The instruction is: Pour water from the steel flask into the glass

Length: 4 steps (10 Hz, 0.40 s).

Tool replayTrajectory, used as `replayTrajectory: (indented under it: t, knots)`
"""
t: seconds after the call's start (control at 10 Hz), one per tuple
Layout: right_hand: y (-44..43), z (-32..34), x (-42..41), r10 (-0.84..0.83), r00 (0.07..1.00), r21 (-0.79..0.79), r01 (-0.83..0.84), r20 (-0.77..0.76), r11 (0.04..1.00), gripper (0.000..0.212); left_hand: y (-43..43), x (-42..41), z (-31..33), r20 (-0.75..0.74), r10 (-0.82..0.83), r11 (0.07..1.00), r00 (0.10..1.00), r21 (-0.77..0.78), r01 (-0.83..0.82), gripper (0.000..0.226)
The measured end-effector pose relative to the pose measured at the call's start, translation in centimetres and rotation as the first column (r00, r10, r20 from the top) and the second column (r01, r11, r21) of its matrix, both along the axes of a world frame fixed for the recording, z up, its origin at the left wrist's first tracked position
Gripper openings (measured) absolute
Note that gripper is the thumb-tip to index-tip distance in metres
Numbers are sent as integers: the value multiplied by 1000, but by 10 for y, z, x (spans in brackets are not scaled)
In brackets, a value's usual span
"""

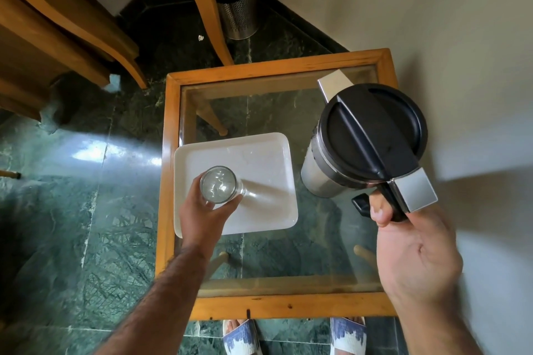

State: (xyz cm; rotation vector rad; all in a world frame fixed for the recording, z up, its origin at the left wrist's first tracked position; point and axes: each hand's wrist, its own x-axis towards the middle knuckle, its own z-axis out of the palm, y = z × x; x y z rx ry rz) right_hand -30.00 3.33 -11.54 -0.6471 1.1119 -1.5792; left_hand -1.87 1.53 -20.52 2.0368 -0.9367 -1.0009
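Note:
The steel flask [366, 141], with a black lid and a steel spout at its far side, hangs upright above the right half of the glass-topped table [277, 304]. My right hand [415, 251] is closed around its black handle at the near side. A clear drinking glass [219, 185] stands upright over the near left part of a white tray [277, 210]. My left hand [206, 213] wraps the glass from the near side. The flask and the glass are well apart, and nothing flows between them.
The small table has a wooden frame and stands in a corner by a pale wall. Beyond it are a perforated steel bin [238, 13] and wooden chair legs [207, 8]. More wooden furniture [57, 37] is at the left. My sandalled feet [240, 337] are at the table's near edge.

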Motion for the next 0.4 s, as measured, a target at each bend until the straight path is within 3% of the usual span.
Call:
replayTrajectory:
  t: [0.2,0.3,0.4]
  knots:
    - [-1,0,0,45,997,15,-44,-66,999,30,0,4,-3,-24,-31,998,999,48,32,75]
    - [-2,6,3,-27,999,63,29,-33,998,34,9,5,11,-18,-132,986,991,95,133,88]
    - [-8,22,-10,-225,974,72,227,-40,971,44,24,8,41,35,-232,972,972,35,231,97]
